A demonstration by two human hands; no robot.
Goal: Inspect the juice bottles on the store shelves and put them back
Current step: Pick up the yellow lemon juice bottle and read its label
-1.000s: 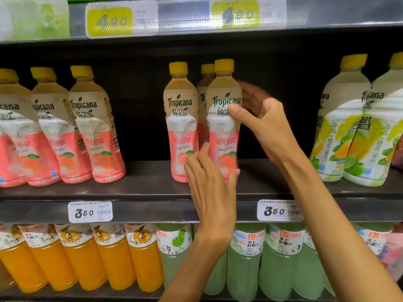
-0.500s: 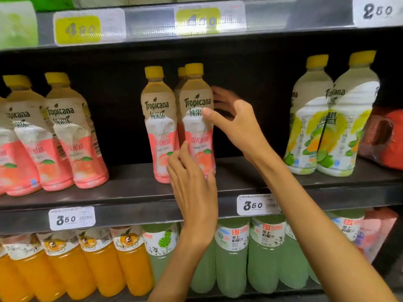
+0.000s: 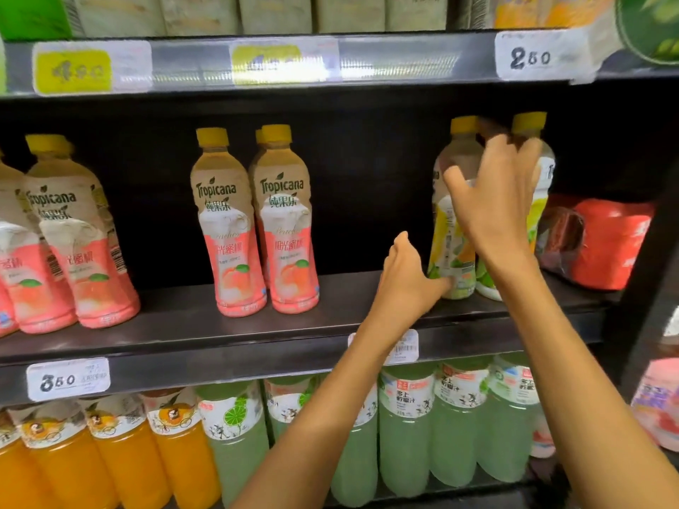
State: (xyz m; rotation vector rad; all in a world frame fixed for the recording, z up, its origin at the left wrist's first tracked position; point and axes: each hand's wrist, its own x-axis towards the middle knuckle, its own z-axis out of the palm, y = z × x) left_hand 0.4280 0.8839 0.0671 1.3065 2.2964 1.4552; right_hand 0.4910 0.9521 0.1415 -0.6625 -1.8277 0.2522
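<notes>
Both hands on the yellow-green juice bottle, right of frame centre, upright on the middle shelf.
Right hand, fingers spread, covers its upper body; left hand touches its base, grip unclear.

On the middle shelf two peach bottles stood side by side near the centre with a third tucked right behind the right one, and another bunch of peach bottles sat well off to the left. Over on the right were two citrus bottles next to each other, left hand touching the base of the left one, right hand in front of their upper halves, and a wrapped pack just right of them. Below sat a row of orange drinks on the left and lime drinks on the right.
</notes>
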